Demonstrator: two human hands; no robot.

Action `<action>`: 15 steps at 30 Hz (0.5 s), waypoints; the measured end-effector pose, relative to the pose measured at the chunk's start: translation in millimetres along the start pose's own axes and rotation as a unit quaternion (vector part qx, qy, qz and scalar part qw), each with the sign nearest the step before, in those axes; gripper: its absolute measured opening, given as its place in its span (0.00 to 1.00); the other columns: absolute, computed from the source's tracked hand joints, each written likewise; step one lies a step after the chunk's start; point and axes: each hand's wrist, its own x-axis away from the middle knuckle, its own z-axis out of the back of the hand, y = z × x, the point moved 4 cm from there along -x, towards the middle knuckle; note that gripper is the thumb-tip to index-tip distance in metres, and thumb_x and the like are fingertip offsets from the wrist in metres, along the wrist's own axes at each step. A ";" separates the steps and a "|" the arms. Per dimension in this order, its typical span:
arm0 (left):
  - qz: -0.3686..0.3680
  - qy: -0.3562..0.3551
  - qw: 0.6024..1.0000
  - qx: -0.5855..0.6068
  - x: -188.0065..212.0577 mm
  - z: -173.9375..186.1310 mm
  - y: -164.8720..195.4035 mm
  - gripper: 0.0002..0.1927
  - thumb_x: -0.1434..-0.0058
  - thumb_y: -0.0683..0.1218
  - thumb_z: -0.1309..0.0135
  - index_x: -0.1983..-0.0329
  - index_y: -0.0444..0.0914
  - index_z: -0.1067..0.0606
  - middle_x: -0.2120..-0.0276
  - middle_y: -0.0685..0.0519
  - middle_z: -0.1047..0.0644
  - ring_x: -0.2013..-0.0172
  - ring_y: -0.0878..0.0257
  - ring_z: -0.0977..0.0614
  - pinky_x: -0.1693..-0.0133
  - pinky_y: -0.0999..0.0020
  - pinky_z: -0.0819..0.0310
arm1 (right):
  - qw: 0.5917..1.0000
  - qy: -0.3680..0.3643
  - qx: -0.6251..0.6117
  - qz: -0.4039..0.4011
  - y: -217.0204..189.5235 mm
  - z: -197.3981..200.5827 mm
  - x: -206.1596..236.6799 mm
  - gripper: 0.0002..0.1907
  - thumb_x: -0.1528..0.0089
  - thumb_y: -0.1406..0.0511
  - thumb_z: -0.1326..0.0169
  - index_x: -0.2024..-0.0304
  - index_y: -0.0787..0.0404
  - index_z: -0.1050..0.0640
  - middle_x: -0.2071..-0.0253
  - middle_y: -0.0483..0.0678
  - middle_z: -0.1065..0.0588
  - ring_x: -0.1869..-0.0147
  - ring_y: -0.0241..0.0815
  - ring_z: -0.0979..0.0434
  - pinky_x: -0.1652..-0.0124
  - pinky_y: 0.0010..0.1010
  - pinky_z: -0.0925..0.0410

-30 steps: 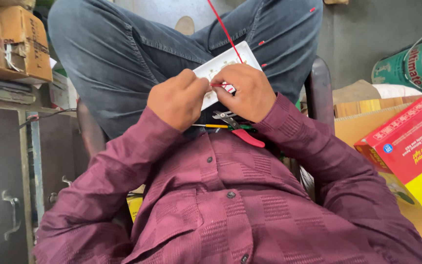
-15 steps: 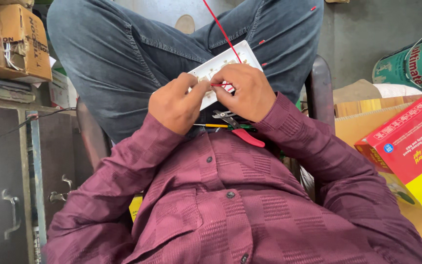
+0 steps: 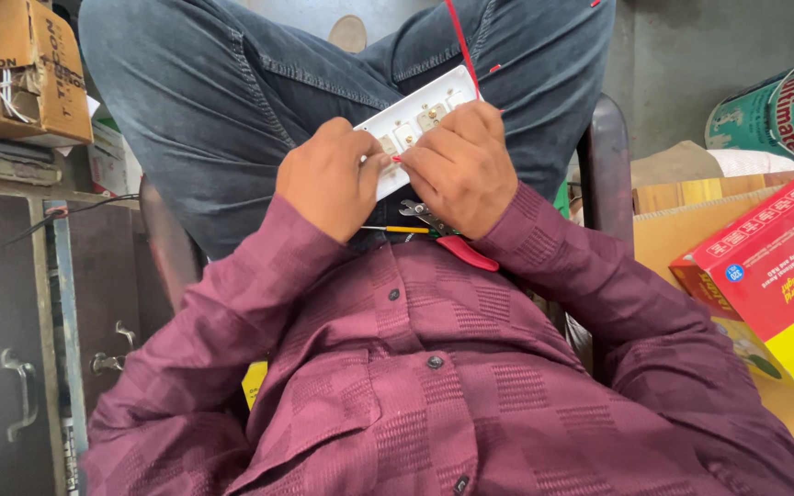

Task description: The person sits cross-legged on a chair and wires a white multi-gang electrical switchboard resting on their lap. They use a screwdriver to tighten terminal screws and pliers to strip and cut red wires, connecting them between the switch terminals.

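**Inspector:** Begin with the largest items around the seated person.

**Assistant:** A grey metal cabinet point(image 3: 11, 367) with curved handles fills the lower left, a shelf ledge above it. On that ledge sits a brown cardboard carton point(image 3: 25, 64) with white wires showing at an opening. At the right edge lies a flat rectangular box, red above and yellow below point(image 3: 778, 271), printed on its face, resting on a tan cardboard sheet point(image 3: 673, 230). Above it, upper right, a green cylindrical tin with a pale rim point(image 3: 783, 101) lies tilted on its side. The floor beyond the knees is bare grey concrete.

**Inspector:** The seat?

**Assistant:** A dark chair; one armrest point(image 3: 605, 156) shows just right of the person's thigh.

**Inspector:** Now the work itself.

**Assistant:** A white rectangular plastic switch plate point(image 3: 413, 118) lies back-up on the lap, against blue jeans, showing brass-coloured terminals. A thin red wire point(image 3: 459, 41) runs from the top of the picture down to it.

**Inspector:** Hands?

**Assistant:** The left hand point(image 3: 323, 179) is curled closed, gripping the plate's lower-left end. The right hand point(image 3: 461, 165) is bent over the plate's middle, fingertips pinched on the red wire's end at the terminals.

**Inspector:** Smaller items?

**Assistant:** Red-handled pliers point(image 3: 448, 237) and a slim yellow-shafted screwdriver point(image 3: 395, 229) rest on the lap just below both hands.
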 end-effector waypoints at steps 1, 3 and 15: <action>-0.006 0.012 1.000 -0.013 3.5 2.1 1.7 0.04 0.36 0.45 0.37 0.63 0.41 0.20 0.64 0.47 0.26 0.62 0.49 0.23 0.61 0.54 0.31 | 1.000 -0.007 0.008 -0.010 1.5 -1.9 1.7 0.05 0.39 0.66 0.37 0.62 0.57 0.20 0.63 0.43 0.25 0.51 0.47 0.29 0.43 0.44 0.40; -0.036 0.022 0.999 -0.020 8.6 5.2 5.1 0.08 0.40 0.42 0.38 0.57 0.43 0.19 0.61 0.51 0.26 0.57 0.50 0.25 0.56 0.54 0.34 | 0.999 -0.022 0.014 -0.023 4.8 -6.1 6.0 0.05 0.39 0.65 0.37 0.62 0.56 0.20 0.63 0.43 0.25 0.50 0.47 0.29 0.41 0.46 0.42; -0.055 0.041 0.998 -0.009 11.8 -12.7 3.7 0.09 0.44 0.45 0.34 0.60 0.48 0.16 0.60 0.55 0.27 0.55 0.54 0.28 0.53 0.55 0.40 | 0.999 -0.035 -0.005 -0.022 15.9 -18.2 16.2 0.05 0.40 0.64 0.37 0.63 0.56 0.19 0.63 0.43 0.25 0.49 0.47 0.29 0.41 0.47 0.45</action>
